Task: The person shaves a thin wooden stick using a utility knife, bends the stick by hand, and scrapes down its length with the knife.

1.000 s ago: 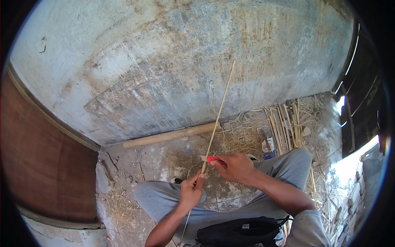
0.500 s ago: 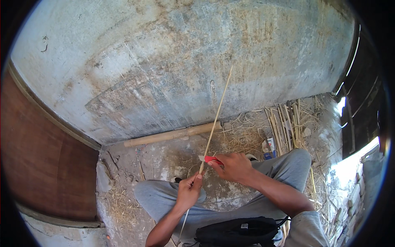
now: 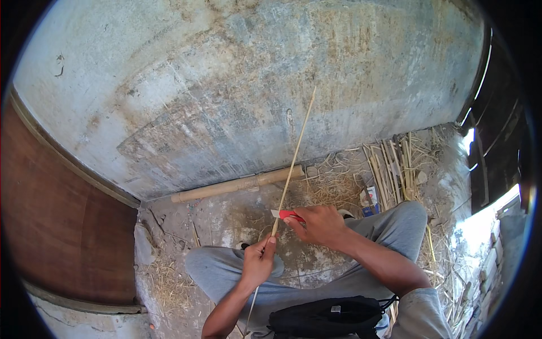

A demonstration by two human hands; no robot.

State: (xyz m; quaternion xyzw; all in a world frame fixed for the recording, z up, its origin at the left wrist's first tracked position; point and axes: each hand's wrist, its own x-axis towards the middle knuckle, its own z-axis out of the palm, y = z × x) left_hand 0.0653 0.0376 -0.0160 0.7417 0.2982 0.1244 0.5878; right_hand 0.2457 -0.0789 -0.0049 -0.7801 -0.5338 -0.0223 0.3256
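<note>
We are gripping a long thin pale bamboo strip (image 3: 293, 164) in our left hand (image 3: 258, 264), while our right hand (image 3: 320, 224) is clenching a red-handled knife (image 3: 287, 214) against it.

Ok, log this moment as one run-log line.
left hand: grips thin cane strip | right hand: holds red-handled knife against strip | bamboo pole lies by wall
</note>
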